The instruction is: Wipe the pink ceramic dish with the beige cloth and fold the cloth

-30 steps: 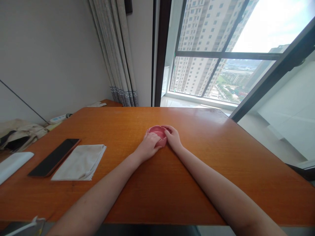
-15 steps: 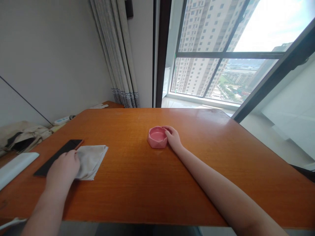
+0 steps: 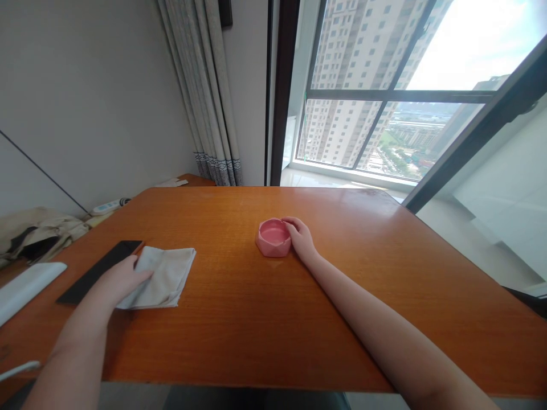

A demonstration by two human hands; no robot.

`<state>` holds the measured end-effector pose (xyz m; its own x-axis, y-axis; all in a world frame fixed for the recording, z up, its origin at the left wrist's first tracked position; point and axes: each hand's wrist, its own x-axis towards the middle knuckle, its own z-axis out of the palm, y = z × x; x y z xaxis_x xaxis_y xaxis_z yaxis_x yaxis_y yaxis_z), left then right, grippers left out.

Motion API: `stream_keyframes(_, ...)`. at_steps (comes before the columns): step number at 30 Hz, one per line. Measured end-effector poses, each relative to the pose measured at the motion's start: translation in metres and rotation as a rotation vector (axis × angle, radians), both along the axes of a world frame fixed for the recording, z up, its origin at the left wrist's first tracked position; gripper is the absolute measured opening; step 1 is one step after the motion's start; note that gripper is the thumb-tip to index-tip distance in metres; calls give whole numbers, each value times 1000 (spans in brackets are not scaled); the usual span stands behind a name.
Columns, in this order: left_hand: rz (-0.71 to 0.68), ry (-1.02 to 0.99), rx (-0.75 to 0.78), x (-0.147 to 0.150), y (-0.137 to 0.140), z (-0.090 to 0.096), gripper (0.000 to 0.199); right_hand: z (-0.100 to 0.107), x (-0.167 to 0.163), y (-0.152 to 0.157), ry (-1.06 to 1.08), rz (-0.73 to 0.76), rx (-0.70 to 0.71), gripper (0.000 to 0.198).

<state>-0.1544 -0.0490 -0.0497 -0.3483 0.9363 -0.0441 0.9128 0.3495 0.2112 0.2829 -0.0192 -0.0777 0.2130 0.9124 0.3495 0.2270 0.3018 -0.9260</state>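
Observation:
A pink faceted ashtray (image 3: 273, 245) sits upright near the middle of the wooden table. My right hand (image 3: 302, 238) is closed on its right side, with the thumb and fingers at the rim. On the left lies a folded light grey cloth (image 3: 168, 273), partly covering a dark flat tablet-like slab (image 3: 96, 272). My left hand (image 3: 119, 280) rests over the cloth's left part, its thumb stretched out across the fabric and apart from the fingers. The fingertips at the cloth's upper left edge are partly hidden.
A white long object (image 3: 29, 287) lies at the table's left edge, close to my left forearm. Beyond that edge are a beige fabric bundle (image 3: 47, 230) and a white power strip (image 3: 106, 206). The wooden table (image 3: 239, 330) ends just before me.
The cloth has shifted a little to the right. My left hand has gone from a closed shape to one with the thumb spread over the cloth. My right hand and the ashtray stay put.

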Motion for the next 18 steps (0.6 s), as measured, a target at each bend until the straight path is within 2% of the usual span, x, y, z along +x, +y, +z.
stream_keyframes(4,-173,33,82,72,9,35,12,18,-3,-16,-165,-177,219,33)
stream_keyframes(6,-289,-95,145,112,13,58,11,31,-8,-25,-234,-145,294,40)
stream_keyframes(7,-362,-202,190,131,15,69,12,37,-11,-29,-244,-95,301,46)
stream_keyframes(9,-529,-565,268,165,19,89,21,47,-18,-33,-214,23,272,64)
stream_keyframes(11,-643,-969,233,192,25,102,35,56,-24,-32,-94,142,210,76)
stream_keyframes(13,-704,-1251,154,215,31,106,44,63,-27,-29,99,286,110,68)
stream_keyframes(15,-721,-1399,98,233,37,100,48,70,-24,-25,267,434,-14,57)
stream_keyframes(17,-684,-1446,107,248,43,84,48,77,-15,-22,336,469,-100,48)
stream_keyframes(18,-641,-1432,136,253,45,72,46,81,-9,-20,336,417,-110,44)
